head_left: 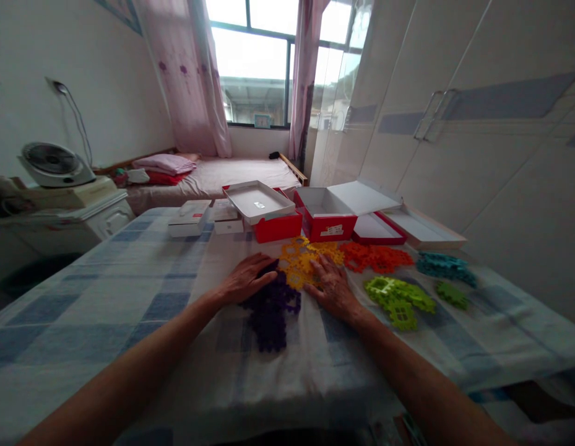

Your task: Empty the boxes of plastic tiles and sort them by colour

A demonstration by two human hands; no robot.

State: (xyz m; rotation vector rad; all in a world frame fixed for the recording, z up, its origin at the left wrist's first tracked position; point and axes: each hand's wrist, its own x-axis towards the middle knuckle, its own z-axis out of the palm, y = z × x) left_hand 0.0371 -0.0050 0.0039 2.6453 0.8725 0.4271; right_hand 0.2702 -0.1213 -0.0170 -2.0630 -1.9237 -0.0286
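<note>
My left hand (pixel 248 278) lies flat with fingers stretched out over the left side of a pile of dark purple interlocking plastic pieces (pixel 270 316). Just right of it, my right hand (pixel 332 285) rests with spread fingers on a pile of yellow interlocking pieces (pixel 294 263). The yellow pile touches the upper edge of the purple one. Further right lie an orange-red pile (pixel 375 257) and a lime green pile (pixel 398 300). A teal pile (pixel 445 266) and a small darker green group (pixel 451 295) sit at the far right. The palms hide parts of the pieces beneath.
A checked cloth (pixel 143 297) covers the table. Along its back stand white boxes (pixel 189 218), a red box (pixel 278 228) with a tilted lid (pixel 259 201), an open red box (pixel 331 228) and shallow lids (pixel 421 226). A bed (pixel 241 173) is beyond; a fan (pixel 57 164) stands left.
</note>
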